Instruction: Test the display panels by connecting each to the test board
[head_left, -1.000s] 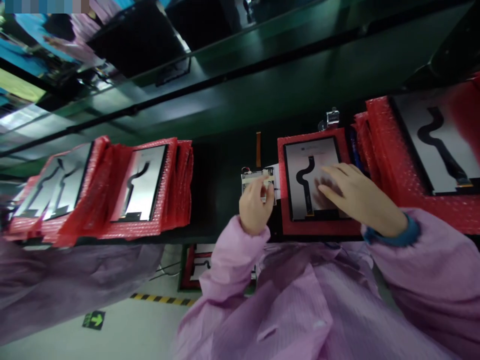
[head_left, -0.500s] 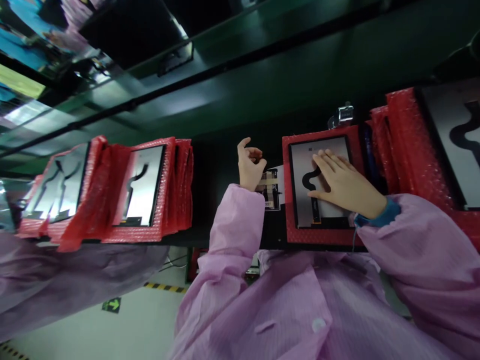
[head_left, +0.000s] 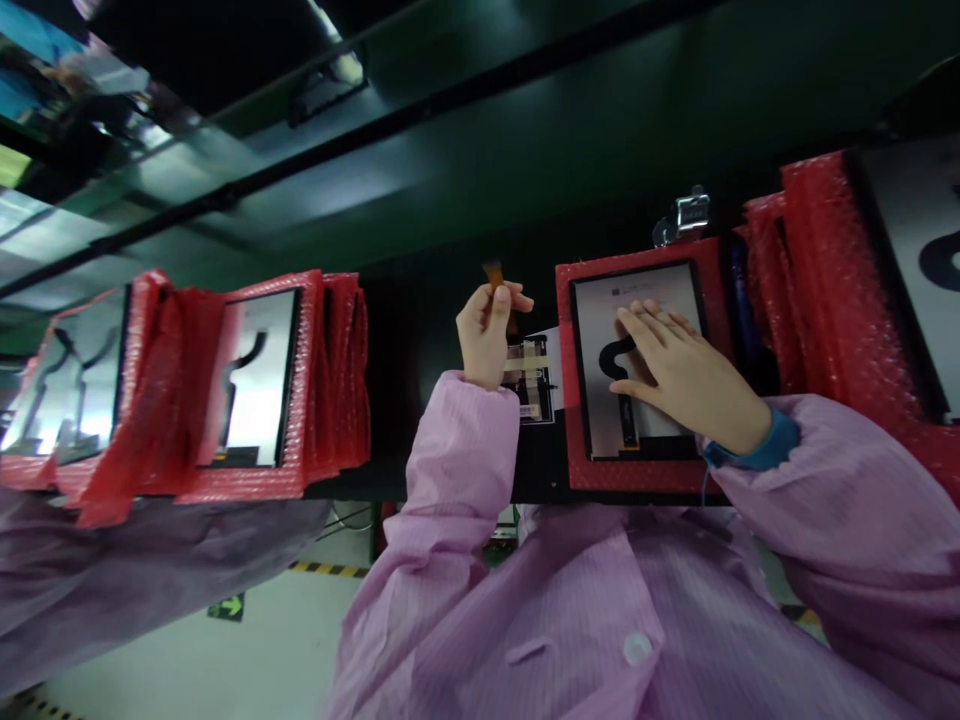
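My left hand [head_left: 484, 335] is closed in a pinch above the dark bench. A narrow amber-brown strip [head_left: 493, 272] sticks up between its thumb and fingers; its exact kind is unclear. Just below this hand lies a small dark electronic part [head_left: 534, 375] with tan tape, on a white sheet [head_left: 555, 350]. My right hand [head_left: 679, 375] rests flat, fingers stretched, on a grey display panel [head_left: 596, 310] with a curved black flex cable [head_left: 615, 360]. Beneath the panel is a red bubble-wrap sleeve [head_left: 574, 470]. The hand covers part of the panel and cable.
To the left stand stacks of display panels [head_left: 266, 400] in red bubble wrap [head_left: 341, 400]. More wrapped panels [head_left: 911, 260] are at the right. A metal tally counter [head_left: 688, 213] sits behind the sleeve. Another person's sleeve [head_left: 150, 570] shows at lower left.
My left hand has turned and shifted slightly left, and the amber-brown strip now shows in its pinch. My right hand stays flat on the panel. The whole view has shifted a little.
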